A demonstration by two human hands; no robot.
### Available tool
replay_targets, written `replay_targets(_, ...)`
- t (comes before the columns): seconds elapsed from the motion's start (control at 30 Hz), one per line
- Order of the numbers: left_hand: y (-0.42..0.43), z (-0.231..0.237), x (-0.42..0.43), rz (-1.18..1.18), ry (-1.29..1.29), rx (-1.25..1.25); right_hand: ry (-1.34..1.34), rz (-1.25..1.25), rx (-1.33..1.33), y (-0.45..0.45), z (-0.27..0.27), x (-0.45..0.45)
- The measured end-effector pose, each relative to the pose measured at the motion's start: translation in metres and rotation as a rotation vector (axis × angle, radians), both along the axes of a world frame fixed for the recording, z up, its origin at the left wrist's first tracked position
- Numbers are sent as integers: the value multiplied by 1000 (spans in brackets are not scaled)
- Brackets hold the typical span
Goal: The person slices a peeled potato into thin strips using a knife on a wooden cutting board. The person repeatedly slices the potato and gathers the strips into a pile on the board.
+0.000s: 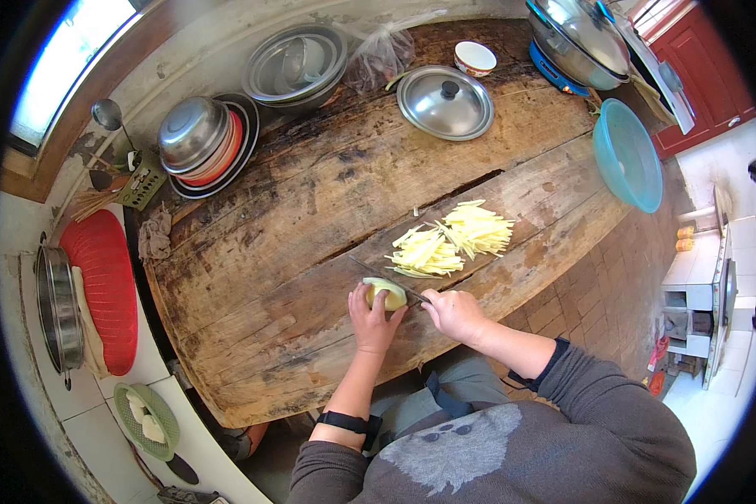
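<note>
On the wooden table (258, 264), my left hand (376, 315) holds a pale yellow piece of peeled vegetable, perhaps potato (387, 294), with the fingers spread over it. My right hand (453, 314) is closed around the handle of a knife (409, 290). The knife's thin blade runs along the far side of the piece, seen nearly edge-on; whether it is in the piece cannot be told. Just beyond both hands lie two adjoining heaps of pale yellow cut strips (428, 251), touching each other.
A steel lid (446, 104), a white bowl (475, 58) and stacked basins (195, 135) stand along the table's far side. A turquoise basin (627, 154) is at the right end, near a lidded pan (579, 44). A green basket (146, 421) sits on the left counter.
</note>
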State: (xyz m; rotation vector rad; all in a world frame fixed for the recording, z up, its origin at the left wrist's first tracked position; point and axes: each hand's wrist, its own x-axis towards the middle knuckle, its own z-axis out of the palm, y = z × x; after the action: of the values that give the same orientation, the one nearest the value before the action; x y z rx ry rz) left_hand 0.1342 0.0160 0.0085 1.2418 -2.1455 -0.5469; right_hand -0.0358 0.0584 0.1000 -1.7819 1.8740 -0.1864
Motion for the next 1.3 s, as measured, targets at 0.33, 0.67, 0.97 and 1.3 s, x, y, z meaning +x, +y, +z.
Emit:
replay_targets(0.33,-2,-4,1,9,193,43,34,45,-39,3,-7,2)
replay_targets(0.67,-25,-5,17,-260,119,-199,34,90,-64,0,-6,0)
replay_targets(0.97,-31,-13,21,-354,97,-233,194,235,-43,5,17,6)
replay_targets(1.3,-31,-15,22,-365,78,-209,172,254,-138,-11,-8,12)
